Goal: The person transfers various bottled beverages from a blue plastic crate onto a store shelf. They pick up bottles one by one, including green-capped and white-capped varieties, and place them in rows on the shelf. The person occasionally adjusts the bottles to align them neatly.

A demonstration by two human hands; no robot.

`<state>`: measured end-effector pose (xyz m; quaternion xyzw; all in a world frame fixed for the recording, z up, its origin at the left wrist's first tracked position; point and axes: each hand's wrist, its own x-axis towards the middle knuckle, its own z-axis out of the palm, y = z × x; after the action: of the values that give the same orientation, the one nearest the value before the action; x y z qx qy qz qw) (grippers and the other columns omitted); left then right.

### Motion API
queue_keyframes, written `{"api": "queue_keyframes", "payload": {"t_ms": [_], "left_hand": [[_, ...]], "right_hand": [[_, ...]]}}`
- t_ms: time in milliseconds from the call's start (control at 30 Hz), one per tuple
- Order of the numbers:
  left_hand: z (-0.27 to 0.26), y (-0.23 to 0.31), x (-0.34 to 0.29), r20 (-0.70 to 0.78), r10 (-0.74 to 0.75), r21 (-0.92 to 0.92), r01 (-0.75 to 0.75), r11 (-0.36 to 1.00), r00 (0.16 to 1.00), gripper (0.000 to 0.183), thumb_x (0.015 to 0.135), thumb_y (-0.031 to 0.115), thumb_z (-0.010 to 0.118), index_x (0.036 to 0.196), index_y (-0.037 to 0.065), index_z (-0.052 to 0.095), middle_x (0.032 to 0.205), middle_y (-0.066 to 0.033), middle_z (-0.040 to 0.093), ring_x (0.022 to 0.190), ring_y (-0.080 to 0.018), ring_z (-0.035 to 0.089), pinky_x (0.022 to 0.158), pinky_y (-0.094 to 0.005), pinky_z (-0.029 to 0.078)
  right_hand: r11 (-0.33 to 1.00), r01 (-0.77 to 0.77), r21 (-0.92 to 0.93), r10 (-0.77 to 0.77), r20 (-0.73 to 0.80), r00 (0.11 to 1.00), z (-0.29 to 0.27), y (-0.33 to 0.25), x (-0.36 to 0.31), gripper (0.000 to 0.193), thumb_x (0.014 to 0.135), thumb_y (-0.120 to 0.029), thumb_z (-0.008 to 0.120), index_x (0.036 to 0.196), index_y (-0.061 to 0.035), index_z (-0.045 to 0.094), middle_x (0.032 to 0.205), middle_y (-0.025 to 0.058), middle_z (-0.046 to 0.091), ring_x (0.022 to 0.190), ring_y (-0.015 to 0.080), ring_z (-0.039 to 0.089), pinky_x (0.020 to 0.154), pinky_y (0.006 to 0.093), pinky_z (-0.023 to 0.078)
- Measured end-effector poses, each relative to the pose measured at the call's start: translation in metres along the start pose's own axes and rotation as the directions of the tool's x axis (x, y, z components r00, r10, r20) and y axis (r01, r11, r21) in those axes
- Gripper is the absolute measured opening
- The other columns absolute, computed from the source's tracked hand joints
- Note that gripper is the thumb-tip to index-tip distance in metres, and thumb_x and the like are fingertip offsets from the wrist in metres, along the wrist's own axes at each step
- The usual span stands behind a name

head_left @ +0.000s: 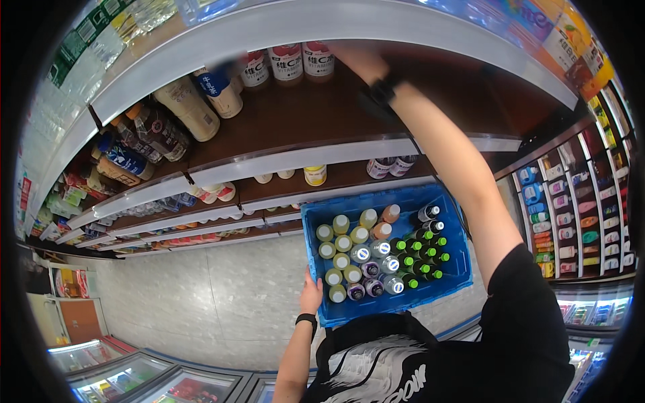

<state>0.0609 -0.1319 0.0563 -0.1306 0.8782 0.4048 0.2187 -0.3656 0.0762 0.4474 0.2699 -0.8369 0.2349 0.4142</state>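
My left hand (311, 293) is closed on the left rim of a blue plastic crate (459, 258). Drink bottles stand upright in it, seen from above: several with pale caps and yellowish contents (342, 243), several with green caps (416, 266), some purple ones (371, 270), and two orange ones (390, 213). Up on the brown shelf my right hand (359, 62) reaches in, smeared by motion. Right beside it stands a row of three bottles with white and red labels (318, 62). Whether my right hand touches or holds one cannot be made out.
More bottles line the shelf's left part, including a cream-coloured one (188, 107) and dark ones (158, 131). Lower shelves hold further drinks (315, 175). Another stocked rack (571, 208) stands at the right. Glass-topped freezers (144, 376) run behind me, across the tiled floor (222, 295).
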Motion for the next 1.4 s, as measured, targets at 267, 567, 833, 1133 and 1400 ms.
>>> {"api": "queue_keyframes", "payload": {"t_ms": [267, 567, 833, 1133, 1400], "left_hand": [[0.012, -0.014, 0.003, -0.032, 0.066, -0.139, -0.070, 0.988, 0.997, 0.060, 0.093, 0.020, 0.047, 0.144, 0.008, 0.017, 0.127, -0.0288, 0.049, 0.111, -0.0456, 0.052, 0.089, -0.0490, 0.045], [0.010, -0.023, 0.010, -0.052, 0.177, -0.080, -0.181, 0.980, 0.983, 0.060, 0.093, 0.019, 0.047, 0.144, 0.010, 0.016, 0.116, -0.0297, 0.057, 0.102, -0.0466, 0.057, 0.083, -0.0502, 0.047], [0.006, -0.004, 0.003, -0.019, 0.112, -0.001, -0.112, 0.994, 0.993, 0.060, 0.093, 0.020, 0.047, 0.144, 0.010, 0.015, 0.111, -0.0304, 0.059, 0.098, -0.0477, 0.058, 0.080, -0.0513, 0.048], [0.010, -0.006, 0.004, -0.037, 0.118, 0.018, -0.118, 0.993, 0.992, 0.061, 0.093, 0.022, 0.048, 0.144, 0.012, 0.015, 0.106, -0.0279, 0.062, 0.095, -0.0476, 0.059, 0.080, -0.0519, 0.047], [-0.008, -0.010, 0.002, 0.120, -0.039, 0.131, 0.023, 0.991, 0.992, 0.065, 0.094, 0.035, 0.048, 0.145, 0.014, 0.013, 0.106, -0.0316, 0.061, 0.099, -0.0474, 0.059, 0.083, -0.0508, 0.047]], "right_hand": [[0.988, 0.093, 0.124, -0.094, 0.006, 0.996, -0.028, -0.010, 0.014, 0.029, 0.090, -0.029, 0.060, 0.095, -0.0010, 0.059, 0.083, 0.0068, 0.063, 0.071, 0.0192, 0.059, 0.056, 0.0334, 0.043], [0.334, -0.645, 0.687, 0.583, 0.387, 0.714, -0.097, 0.022, -0.059, 0.030, 0.088, -0.025, 0.065, 0.104, 0.0001, 0.059, 0.092, 0.0121, 0.064, 0.073, 0.0210, 0.067, 0.062, 0.0309, 0.058], [-0.115, -0.660, 0.742, 0.763, 0.491, 0.420, -0.257, -0.019, -0.225, 0.045, 0.099, -0.040, 0.040, 0.124, -0.0038, 0.049, 0.112, 0.0101, 0.062, 0.096, 0.0216, 0.062, 0.081, 0.0325, 0.052], [0.533, -0.804, -0.266, 0.809, 0.438, 0.392, -0.199, -0.017, -0.422, 0.043, 0.077, -0.030, 0.073, 0.103, -0.0009, 0.054, 0.090, 0.0245, 0.064, 0.088, 0.0392, 0.064, 0.074, 0.0434, 0.052], [0.411, -0.833, -0.370, 0.829, 0.531, 0.173, -0.071, 0.010, -0.559, 0.053, 0.078, -0.028, 0.069, 0.112, -0.0004, 0.040, 0.097, 0.0305, 0.061, 0.091, 0.0471, 0.059, 0.078, 0.0522, 0.049]]}}
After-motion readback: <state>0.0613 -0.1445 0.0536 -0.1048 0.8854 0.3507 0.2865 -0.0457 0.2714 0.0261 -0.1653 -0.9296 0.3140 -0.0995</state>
